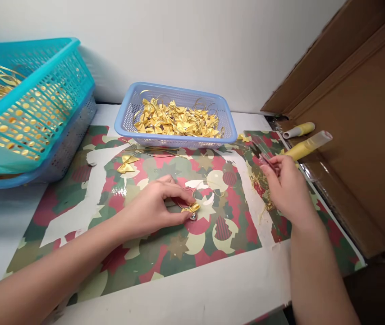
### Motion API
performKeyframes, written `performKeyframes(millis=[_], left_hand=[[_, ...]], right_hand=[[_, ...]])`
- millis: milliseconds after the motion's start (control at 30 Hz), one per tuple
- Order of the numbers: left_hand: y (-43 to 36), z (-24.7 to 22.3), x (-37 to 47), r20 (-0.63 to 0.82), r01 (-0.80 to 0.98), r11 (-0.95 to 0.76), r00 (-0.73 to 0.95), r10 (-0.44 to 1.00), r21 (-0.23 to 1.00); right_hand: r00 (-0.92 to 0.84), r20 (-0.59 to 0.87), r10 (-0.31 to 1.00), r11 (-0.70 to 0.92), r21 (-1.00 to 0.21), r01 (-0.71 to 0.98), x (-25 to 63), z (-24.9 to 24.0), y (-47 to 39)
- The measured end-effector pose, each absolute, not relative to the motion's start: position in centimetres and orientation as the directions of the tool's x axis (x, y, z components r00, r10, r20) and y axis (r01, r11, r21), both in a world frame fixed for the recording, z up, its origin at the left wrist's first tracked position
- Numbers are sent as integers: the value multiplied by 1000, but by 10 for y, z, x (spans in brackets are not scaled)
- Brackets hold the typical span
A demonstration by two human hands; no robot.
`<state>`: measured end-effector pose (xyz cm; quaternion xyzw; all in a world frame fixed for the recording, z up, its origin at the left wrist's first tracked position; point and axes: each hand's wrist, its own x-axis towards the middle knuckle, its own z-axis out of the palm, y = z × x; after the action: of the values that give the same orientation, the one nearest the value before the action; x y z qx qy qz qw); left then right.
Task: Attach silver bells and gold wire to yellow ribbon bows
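My left hand (160,205) pinches a small gold ribbon bow (192,208) between thumb and forefinger, low over the patterned sheet. A round silver bell (193,216) sits at the bow, beside my thumb tip. Thin gold cord loops out behind the bow. My right hand (285,187) is closed around small thread snips (263,159) with dark tips pointing up and left; their grip is partly hidden by my fingers. Beneath and left of that hand lies a pile of gold cord clippings (262,187). Another gold bow (128,164) with long cord rests behind my left hand.
A blue basket (175,141) full of gold bows stands at the back. Stacked baskets, a teal one (40,104) on top, are at the left. Two yellow-and-white tubes (309,145) lie by the cardboard wall (355,135) at right.
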<state>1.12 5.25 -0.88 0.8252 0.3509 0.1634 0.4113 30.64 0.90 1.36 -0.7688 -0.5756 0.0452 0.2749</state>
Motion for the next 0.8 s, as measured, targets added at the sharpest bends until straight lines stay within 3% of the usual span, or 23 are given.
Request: performKeyframes(millis=[100,233,300,533,800], left_hand=[[52,-10,11,-14,443,-418,699,715,793],[51,-11,12,30,408,-432,698,715,804],[51,-11,13,49,392,-435,694,718,811],[50,-11,14,58,387,-423,678,733,819],[50,-11,15,66,389,-432,677,733,813]], right_hand=[[189,253,949,-1,-596,803,290,25,3],[-178,13,984,141,-670,729,255,36,-5],[-246,-45,968,162,-637,754,240,37,-8],[-214,-103,971,141,-477,867,226,30,-9],[-185,-120,975,117,-428,896,225,30,-8]])
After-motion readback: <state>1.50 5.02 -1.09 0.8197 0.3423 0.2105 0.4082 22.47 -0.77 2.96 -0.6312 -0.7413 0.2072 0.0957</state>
